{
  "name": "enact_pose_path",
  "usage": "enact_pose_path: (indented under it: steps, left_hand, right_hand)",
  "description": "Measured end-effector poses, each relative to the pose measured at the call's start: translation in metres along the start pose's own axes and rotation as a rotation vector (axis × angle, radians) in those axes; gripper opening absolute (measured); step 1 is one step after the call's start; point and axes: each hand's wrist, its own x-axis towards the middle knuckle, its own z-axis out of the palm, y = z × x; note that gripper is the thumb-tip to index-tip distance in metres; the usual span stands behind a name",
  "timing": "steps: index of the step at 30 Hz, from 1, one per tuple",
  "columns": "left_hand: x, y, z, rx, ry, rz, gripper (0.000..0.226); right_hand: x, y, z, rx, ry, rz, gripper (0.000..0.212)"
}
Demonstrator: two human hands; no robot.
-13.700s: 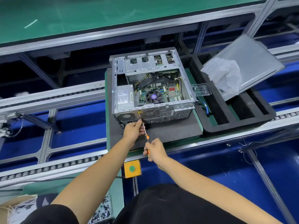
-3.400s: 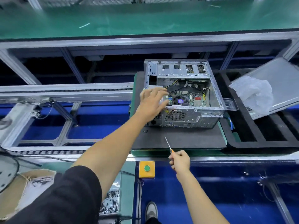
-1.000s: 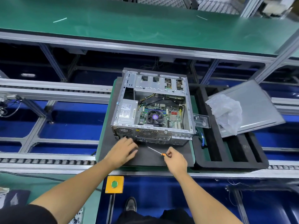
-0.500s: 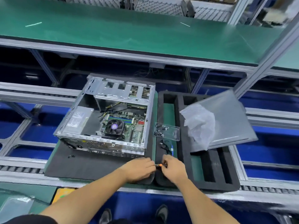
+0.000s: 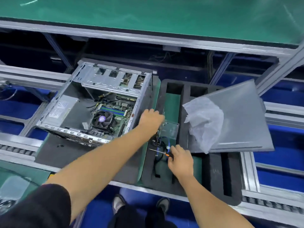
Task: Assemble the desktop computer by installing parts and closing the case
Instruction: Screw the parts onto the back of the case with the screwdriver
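Open computer case lay on the grey mat, left of foam tray | left hand reached over clear box in tray, grip unclear | right hand clamped on screwdriver above tray cables

carrier: roller conveyor line | on it: green pallet with grey foam mat, black foam tray beside
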Motion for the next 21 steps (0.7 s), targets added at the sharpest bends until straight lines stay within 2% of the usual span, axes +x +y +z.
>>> enact_pose_path:
  steps: [3,5,10,21]
  left_hand:
    - [0.035,-0.031,-0.033,0.198,-0.126,0.297,0.030]
    - [0.053,-0.041,-0.043,0.117,-0.284,0.422,0.023]
    - [0.084,-0.038,-0.016,0.037,-0.395,0.543,0.024]
    - [0.103,-0.022,0.013,0.050,-0.468,0.710,0.019]
  right_hand:
    - [0.009,0.000,0.004,0.023,-0.071,0.008,0.026]
    - [0.013,0.003,0.010,0.060,-0.135,0.032,0.017]
    - [0.017,0.012,0.021,0.129,-0.142,0.020,0.015]
    - [0.020,0.011,0.027,0.099,-0.168,0.043,0.013]
